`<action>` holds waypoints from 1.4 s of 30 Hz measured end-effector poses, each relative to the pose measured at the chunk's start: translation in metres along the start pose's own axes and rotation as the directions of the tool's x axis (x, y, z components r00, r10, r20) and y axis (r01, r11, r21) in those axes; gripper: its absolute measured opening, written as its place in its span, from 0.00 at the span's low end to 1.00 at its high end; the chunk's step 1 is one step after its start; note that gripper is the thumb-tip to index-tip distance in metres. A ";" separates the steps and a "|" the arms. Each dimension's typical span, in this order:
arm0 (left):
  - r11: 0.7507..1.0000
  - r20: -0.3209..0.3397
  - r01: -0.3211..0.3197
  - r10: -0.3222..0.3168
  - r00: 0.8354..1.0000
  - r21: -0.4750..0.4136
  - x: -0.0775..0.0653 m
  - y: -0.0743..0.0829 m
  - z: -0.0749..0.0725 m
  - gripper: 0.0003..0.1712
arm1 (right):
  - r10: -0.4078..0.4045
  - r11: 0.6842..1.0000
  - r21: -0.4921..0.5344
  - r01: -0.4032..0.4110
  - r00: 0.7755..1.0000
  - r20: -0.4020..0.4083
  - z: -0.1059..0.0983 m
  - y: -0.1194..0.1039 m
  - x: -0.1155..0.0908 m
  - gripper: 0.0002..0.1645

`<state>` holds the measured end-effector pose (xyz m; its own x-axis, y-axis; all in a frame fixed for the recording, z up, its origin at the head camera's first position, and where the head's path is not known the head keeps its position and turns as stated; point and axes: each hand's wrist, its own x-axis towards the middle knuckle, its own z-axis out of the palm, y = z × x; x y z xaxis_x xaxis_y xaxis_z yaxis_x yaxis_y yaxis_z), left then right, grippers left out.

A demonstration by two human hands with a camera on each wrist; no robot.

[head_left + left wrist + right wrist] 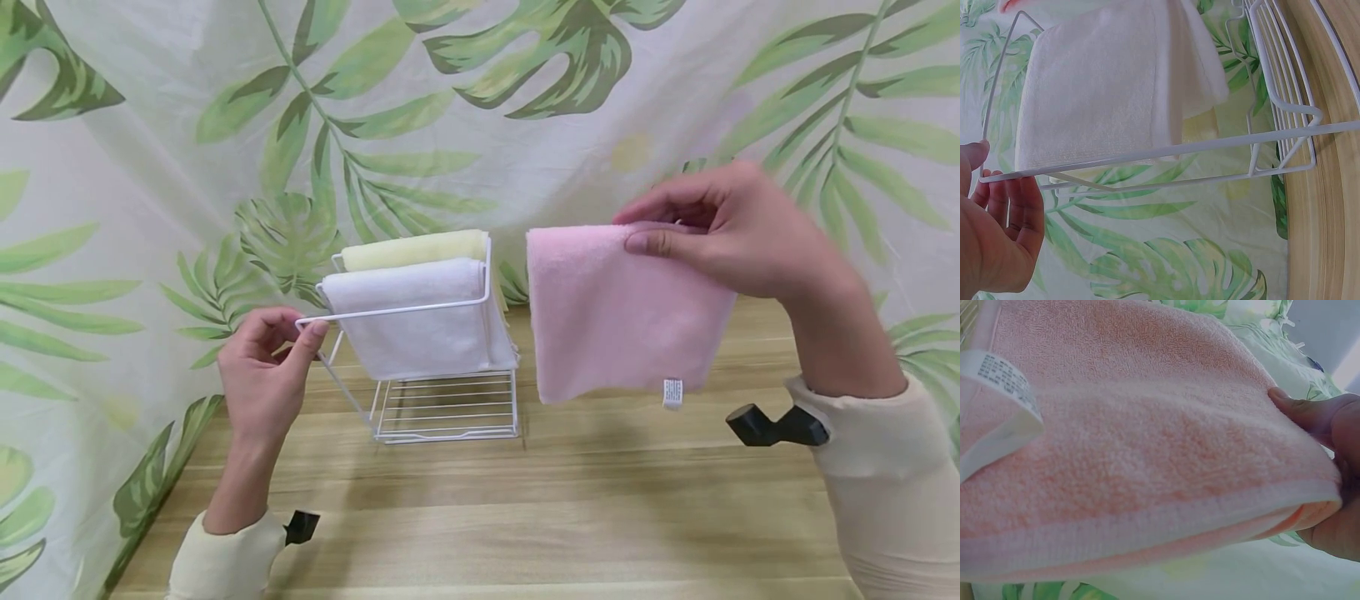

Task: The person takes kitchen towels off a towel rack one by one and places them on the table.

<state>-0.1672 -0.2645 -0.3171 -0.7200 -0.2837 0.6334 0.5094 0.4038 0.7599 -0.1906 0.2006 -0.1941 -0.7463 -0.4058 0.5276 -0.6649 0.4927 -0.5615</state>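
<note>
A cream sleeve [885, 467] is lying nearest, at lower right; beyond it, with the right hand [738, 225], we are pinching the pink towel [615, 308] along its top edge, right of the middle, thumb in front and fingers behind. The towel is hanging folded in the air above the table [525, 517], just right of the rack [390, 311] and apart from it, its tag [672, 393] dangling at the lower edge. From its plush, limp look, we are judging it light, soft, hardly slippery and not fragile; its loose lower corners could be swinging, so we are favouring a hold through all layers at the top edge. With the left hand [266, 367] we are pinching the rack's front left corner, where the thin wire is looking stiff and suited to steadying. Farther in, the white towel [412, 333] is draping over an upper rail, the yellow towel [420, 248] is hanging behind it, and a leafy cloth [555, 58] is forming the backdrop.
</note>
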 end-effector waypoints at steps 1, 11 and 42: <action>1.000 0.000 0.000 0.000 1.000 -0.001 0.000 0.000 0.000 0.10 | -0.006 1.000 0.002 0.006 1.000 0.001 0.002 0.001 -0.001 0.10; 1.000 -0.003 0.002 -0.002 1.000 -0.022 0.000 -0.001 0.000 0.09 | -0.045 0.997 0.065 0.044 0.999 0.026 0.019 0.011 -0.016 0.13; 1.000 0.006 -0.010 0.010 1.000 0.001 0.000 0.001 0.000 0.10 | -0.003 0.995 0.104 -0.011 0.991 0.132 0.060 0.020 -0.058 0.09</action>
<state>-0.1663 -0.2638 -0.3165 -0.7176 -0.2747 0.6400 0.5161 0.4072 0.7535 -0.1623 0.1872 -0.2742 -0.7418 -0.5056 0.4406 -0.6567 0.4144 -0.6301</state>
